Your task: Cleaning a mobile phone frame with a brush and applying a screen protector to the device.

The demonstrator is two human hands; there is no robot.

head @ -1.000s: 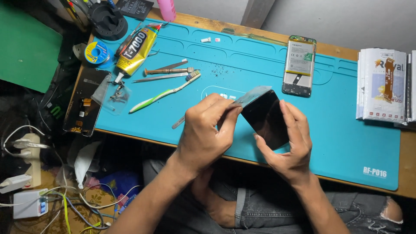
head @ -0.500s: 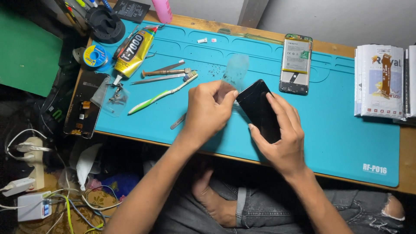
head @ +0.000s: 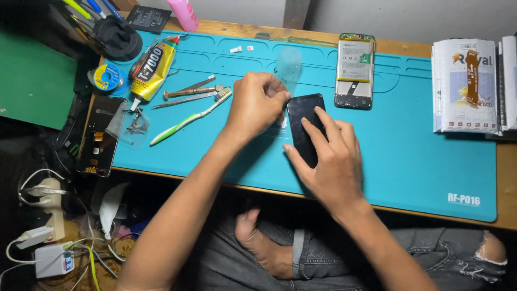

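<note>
A black phone screen is pressed flat on the blue mat by the right hand; a clear film is pinched by the left hand, and steady peeling seems called for.

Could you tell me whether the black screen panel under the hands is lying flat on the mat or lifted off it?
Lying flat. The black screen panel rests on the blue mat, right hand pressing it, left hand pinching clear film.

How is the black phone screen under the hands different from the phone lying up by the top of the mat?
The black screen shows a plain dark face; the opened phone shows its battery and insides. The right hand presses the screen; nothing touches the opened phone. Both lie flat on the blue mat.
</note>
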